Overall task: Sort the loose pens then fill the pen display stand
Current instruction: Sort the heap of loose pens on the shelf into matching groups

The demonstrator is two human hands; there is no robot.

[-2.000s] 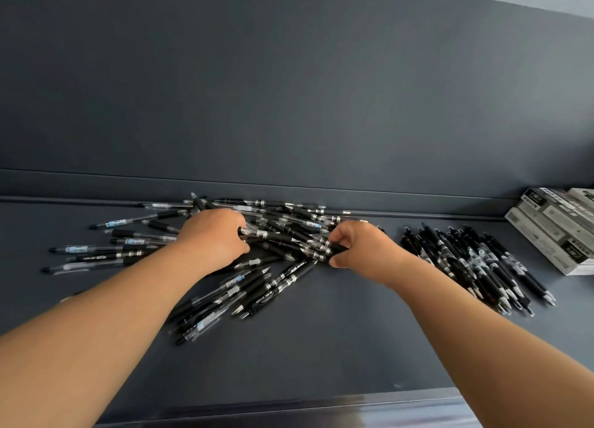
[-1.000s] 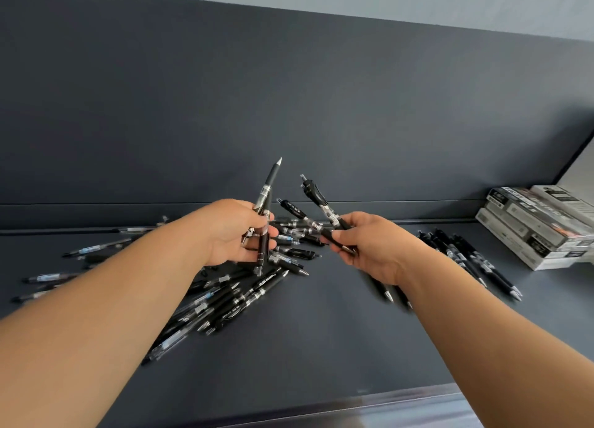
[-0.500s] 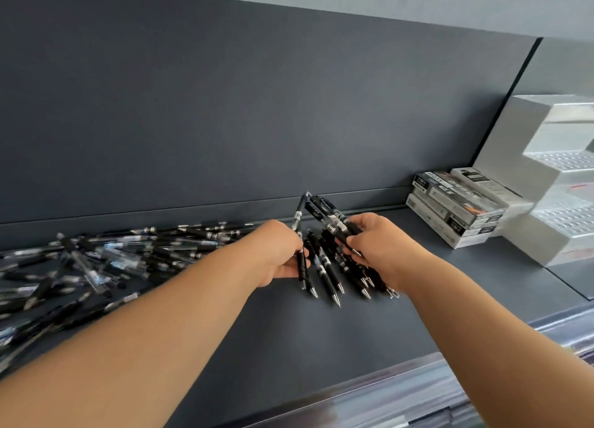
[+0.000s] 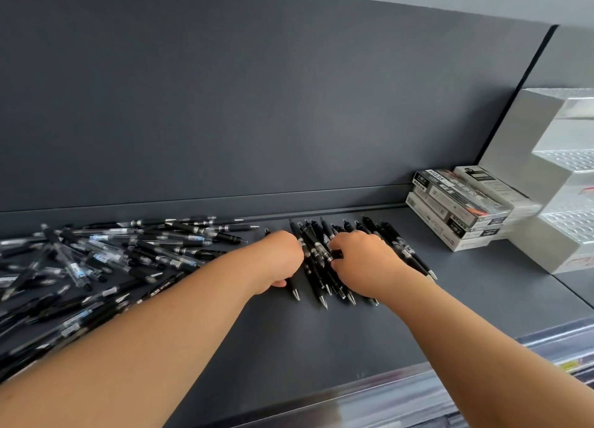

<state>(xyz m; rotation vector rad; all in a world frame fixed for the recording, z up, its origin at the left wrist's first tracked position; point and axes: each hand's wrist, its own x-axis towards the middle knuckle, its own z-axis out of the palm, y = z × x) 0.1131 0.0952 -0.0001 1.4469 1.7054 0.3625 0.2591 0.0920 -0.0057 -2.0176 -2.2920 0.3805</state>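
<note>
Laying matte black click pens (image 4: 315, 245) parallel on dark grey shelf (image 4: 321, 347), likely for bulk pickup. Clasped in curled left hand (image 4: 283, 260) and right hand (image 4: 363, 262). Between mixed loose pile (image 4: 128, 254) and white stepped display stand (image 4: 520, 145).

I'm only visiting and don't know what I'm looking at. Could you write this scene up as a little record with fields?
Setting: dark grey shelf with a back panel
Left hand: curled at the left edge of the black pen row; grip hidden
Right hand: fingers curled on that row
Row layout: side by side, tips toward the person
Mixed pen pile: jumbled, on the left
Boxes: stacked, right of the row
Display stand: white, stepped, far right; no pens visible in it
</note>
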